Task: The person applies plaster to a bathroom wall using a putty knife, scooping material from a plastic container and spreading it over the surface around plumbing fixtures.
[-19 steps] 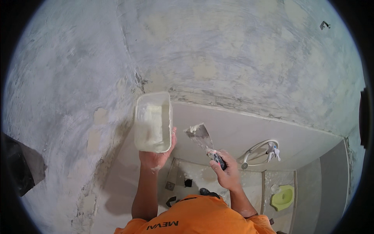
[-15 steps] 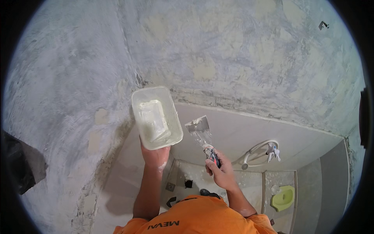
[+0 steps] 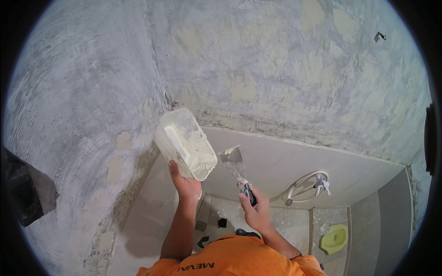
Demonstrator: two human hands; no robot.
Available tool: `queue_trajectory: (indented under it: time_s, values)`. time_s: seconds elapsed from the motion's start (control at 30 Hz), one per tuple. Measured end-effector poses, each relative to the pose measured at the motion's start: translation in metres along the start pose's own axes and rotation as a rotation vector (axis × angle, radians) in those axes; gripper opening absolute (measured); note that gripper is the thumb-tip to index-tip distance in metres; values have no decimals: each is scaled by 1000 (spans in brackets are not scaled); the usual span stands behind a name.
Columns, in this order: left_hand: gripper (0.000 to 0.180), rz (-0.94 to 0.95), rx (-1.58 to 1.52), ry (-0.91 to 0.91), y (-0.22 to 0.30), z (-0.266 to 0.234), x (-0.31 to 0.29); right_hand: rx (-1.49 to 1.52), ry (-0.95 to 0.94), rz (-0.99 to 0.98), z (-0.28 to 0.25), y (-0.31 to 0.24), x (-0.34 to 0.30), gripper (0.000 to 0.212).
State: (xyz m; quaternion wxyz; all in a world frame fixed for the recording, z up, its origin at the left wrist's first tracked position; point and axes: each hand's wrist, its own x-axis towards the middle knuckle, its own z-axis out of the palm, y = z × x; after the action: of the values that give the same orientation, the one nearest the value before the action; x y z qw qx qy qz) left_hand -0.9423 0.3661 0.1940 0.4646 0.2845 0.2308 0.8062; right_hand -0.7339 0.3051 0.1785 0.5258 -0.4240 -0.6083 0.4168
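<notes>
My left hand [image 3: 185,185] grips a translucent white plastic tub [image 3: 177,120] from below, its thumb up along the left side. The tub tilts to the right, and off-white putty [image 3: 198,154] lies inside against its lower right wall. In my right hand [image 3: 256,208] is a putty knife [image 3: 234,161] with a dark handle, fingers wrapped round it. Its metal blade points up, smeared with putty, a little to the right of the tub and apart from it.
Ahead rises a grey wall [image 3: 276,83] patched with putty, meeting a left wall [image 3: 78,106] in a corner. Smooth panels [image 3: 258,142] cover the lower wall, with a shower hose and tap [image 3: 321,184]. Below right lies a yellow-green squat toilet [image 3: 340,234]; a black object [image 3: 20,188] juts in at left.
The tub has turned and tipped to the right, and my left thumb now shows on its side. The putty knife has shifted slightly down and left.
</notes>
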Motion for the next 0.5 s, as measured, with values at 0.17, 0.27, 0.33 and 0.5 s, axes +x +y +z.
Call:
queue_trajectory:
  time_s: [0.17,0.27,0.33,0.5]
  values:
    - [85,-73,-26,105,6,0,-2,-228,62,-270,15,-6,1,27]
    - [84,-82,-52,49,13,-7,0,-265,95,-290,22,-8,0,24]
    - [84,-91,-64,43,10,-19,4,-263,77,-270,27,-9,1,25]
    - [83,-97,-93,65,7,-34,8,-377,72,-370,42,-8,0,29]
